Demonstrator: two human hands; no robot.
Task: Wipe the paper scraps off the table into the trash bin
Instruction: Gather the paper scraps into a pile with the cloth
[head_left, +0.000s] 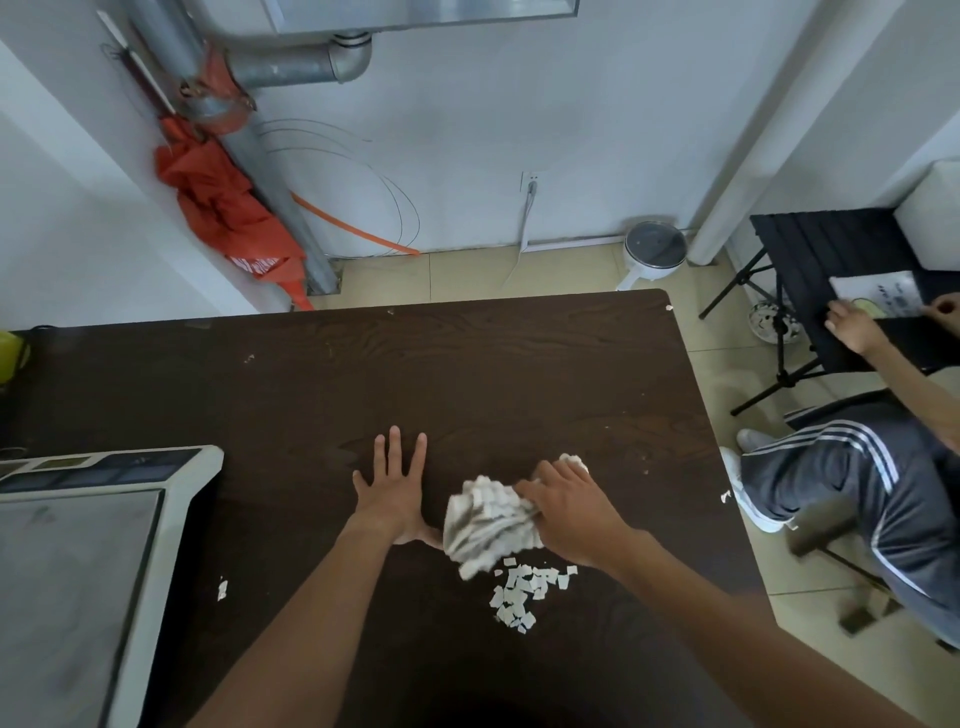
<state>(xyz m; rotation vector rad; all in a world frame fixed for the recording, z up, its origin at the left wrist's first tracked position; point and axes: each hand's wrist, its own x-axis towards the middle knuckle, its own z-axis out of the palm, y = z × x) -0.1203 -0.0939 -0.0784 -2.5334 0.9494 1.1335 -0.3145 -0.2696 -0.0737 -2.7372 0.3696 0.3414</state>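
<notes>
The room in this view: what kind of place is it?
Probably a back room or workroom rather than a living space. It has bare metal pipes, a tiled floor, and what looks like a weighing scale on the dark table.

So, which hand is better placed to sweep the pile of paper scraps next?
Probably right: the right hand grips the cloth just beside the scrap pile; the left hand lies flat on the table, holding nothing.

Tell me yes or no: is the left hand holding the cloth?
No, the left hand lies flat on the table; the right hand grips the cloth.
</notes>
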